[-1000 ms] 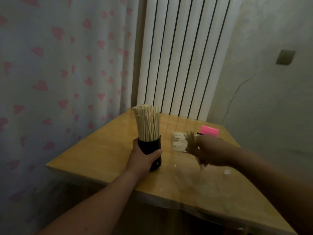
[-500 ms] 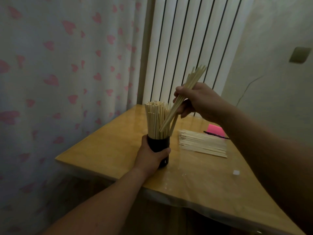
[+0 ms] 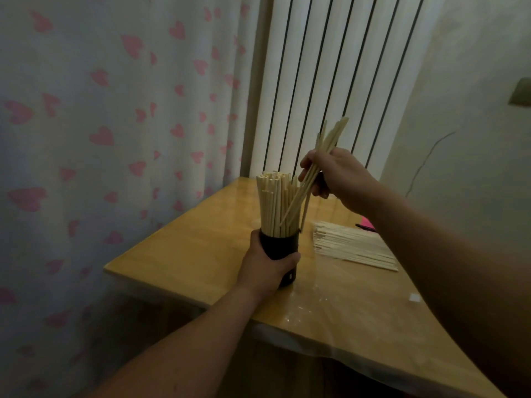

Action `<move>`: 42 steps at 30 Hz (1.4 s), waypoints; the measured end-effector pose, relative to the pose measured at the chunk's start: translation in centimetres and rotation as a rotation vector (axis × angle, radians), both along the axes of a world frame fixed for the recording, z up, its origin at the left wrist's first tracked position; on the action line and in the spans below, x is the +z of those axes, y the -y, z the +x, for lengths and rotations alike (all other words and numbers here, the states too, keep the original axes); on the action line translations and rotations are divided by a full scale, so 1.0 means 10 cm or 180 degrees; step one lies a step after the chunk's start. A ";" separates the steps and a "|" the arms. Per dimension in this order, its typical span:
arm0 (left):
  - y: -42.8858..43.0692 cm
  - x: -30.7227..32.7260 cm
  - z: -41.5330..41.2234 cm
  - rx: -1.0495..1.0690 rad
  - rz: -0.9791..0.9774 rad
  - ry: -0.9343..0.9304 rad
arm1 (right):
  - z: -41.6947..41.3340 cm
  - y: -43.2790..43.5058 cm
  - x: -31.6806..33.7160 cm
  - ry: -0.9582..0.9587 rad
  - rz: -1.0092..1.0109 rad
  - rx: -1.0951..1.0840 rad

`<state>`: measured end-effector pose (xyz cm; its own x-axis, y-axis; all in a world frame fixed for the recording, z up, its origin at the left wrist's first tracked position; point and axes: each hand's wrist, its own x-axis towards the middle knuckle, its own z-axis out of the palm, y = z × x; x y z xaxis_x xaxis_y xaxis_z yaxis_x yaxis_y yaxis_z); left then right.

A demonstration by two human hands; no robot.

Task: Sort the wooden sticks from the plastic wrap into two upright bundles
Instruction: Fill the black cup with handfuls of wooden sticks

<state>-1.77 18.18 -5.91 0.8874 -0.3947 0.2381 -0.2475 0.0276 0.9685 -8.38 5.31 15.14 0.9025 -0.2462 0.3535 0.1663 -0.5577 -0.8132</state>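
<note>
Tilted sticks leaning into the upright sticks of a black cup.
The left hand is gripping the black cup, fingers wrapping its lower wall, as it is standing on the table. The right hand is pinching the tilted sticks at mid-length, their lower ends touching the bundle's right side. A flat pile of sticks is lying just right of the cup.

The right hand has carried a few sticks up to the cup.
</note>
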 end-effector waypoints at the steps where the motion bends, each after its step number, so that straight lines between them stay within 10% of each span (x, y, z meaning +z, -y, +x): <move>1: 0.00 0.00 0.00 -0.0007 -0.0002 -0.0005 | 0.01 -0.03 0.00 0.0061 -0.0034 -0.0023; 9: -0.02 0.03 -0.02 -0.0008 0.0115 -0.0026 | 0.12 -0.33 -0.08 0.0592 -0.0921 -0.0396; 33: -0.01 0.01 0.01 0.0039 -0.0005 -0.0095 | 0.15 -0.02 -0.39 0.0595 0.0423 -0.0874; 42: -0.01 0.02 -0.02 -0.0011 0.0154 0.0061 | 0.09 0.09 -0.43 0.0602 -0.0500 -0.1007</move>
